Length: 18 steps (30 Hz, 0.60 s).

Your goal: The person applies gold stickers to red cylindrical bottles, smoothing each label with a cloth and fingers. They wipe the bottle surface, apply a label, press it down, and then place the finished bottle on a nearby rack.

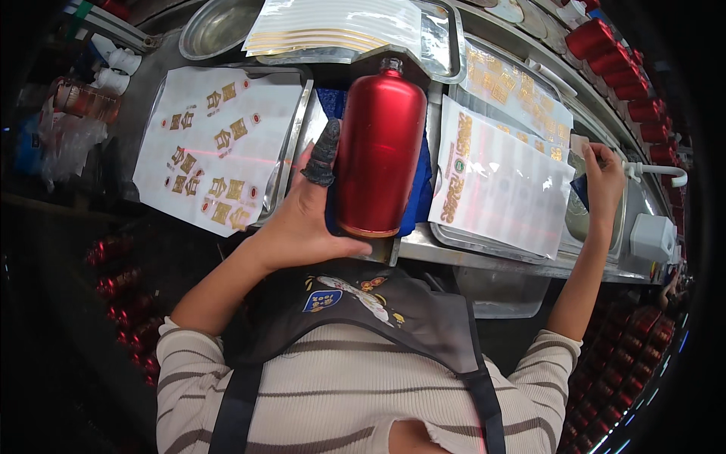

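Observation:
A glossy red bottle [382,151] with a dark threaded neck stands in front of me over a blue cloth [413,216]. My left hand [299,219] grips its lower left side, the thumb by the base; one finger wears a black wrapping [324,155]. Far to the right, my right hand [607,181] is closed in a pinch above a basin of water [578,225]. A small pale piece [579,145] shows at its fingertips and a dark blue flat piece [580,189] beside the palm. Which of these it holds I cannot tell.
Sheets of gold decals [219,136] lie on a metal tray at left; more decal sheets [503,181] lie at right. Behind the bottle are stacked white sheets [333,30] and a metal bowl [215,30]. A white jug [653,237] and red bottles [605,49] stand at right.

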Motion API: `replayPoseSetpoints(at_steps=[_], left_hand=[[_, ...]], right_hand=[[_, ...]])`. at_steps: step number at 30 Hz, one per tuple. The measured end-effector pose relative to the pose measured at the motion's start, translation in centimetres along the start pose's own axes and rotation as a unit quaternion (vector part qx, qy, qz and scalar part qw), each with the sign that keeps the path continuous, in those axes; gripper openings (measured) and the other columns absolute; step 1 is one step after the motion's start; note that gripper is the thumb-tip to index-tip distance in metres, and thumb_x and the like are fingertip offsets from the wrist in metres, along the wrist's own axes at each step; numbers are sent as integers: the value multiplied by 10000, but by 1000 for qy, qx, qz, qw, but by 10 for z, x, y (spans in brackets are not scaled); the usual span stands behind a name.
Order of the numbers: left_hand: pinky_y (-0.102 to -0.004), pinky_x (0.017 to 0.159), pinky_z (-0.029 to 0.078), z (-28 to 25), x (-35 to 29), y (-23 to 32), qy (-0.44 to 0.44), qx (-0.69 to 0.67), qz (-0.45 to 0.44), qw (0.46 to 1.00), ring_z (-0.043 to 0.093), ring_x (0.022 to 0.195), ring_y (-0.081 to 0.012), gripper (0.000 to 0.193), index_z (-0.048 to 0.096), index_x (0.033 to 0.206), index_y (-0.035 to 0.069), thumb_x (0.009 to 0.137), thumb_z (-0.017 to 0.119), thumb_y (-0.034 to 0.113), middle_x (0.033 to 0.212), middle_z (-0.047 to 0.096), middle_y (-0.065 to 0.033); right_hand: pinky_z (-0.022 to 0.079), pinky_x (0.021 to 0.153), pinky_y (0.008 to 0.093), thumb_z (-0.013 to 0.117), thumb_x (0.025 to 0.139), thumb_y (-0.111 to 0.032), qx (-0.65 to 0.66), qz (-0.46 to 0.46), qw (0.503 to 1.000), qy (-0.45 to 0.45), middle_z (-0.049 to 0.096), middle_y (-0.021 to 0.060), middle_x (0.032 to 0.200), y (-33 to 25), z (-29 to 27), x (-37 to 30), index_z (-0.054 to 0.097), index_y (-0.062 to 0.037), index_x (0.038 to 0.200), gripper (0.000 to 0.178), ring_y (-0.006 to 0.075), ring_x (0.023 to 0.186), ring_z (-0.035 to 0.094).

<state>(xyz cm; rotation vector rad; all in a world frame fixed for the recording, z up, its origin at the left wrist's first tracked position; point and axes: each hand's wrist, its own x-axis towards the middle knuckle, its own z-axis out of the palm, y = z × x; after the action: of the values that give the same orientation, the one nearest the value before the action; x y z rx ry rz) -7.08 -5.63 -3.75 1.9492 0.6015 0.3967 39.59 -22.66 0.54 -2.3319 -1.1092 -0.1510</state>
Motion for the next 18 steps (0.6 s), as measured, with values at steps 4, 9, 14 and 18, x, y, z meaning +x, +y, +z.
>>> replayPoseSetpoints(at_steps=[4,9,14,18], left_hand=[[-486,1175,288,18,10,2,59,-38,38,997,377,1418,-367,1247,91,1573,-15,702,925,304,1498,389,-225],[-459,1157,319,14,12,-7,17,-50,25,998,408,1402,-322,1183,130,1561,-10,718,916,259,1486,418,-204],[-400,1127,409,12,11,-1,37,-19,33,999,479,1358,-247,1078,239,1547,55,713,914,155,1477,461,-140],[-468,1192,243,-4,6,-4,17,-24,37,999,325,1463,-320,1136,169,1560,-4,741,882,331,1558,331,-235]], right_hand=[[344,581,223,749,854,-48,149,-69,981,-101,551,-6,789,-124,1,-36,714,18,938,112,54,632,396],[251,531,209,775,852,-73,207,-203,927,-239,518,-33,787,-224,-9,-53,703,7,877,110,16,597,370],[296,516,277,779,812,-113,220,-306,882,-283,533,1,722,-265,20,-45,688,1,828,147,72,581,404],[371,551,330,759,822,-118,149,-280,896,-309,581,69,759,-273,42,-37,688,16,871,160,159,609,485]])
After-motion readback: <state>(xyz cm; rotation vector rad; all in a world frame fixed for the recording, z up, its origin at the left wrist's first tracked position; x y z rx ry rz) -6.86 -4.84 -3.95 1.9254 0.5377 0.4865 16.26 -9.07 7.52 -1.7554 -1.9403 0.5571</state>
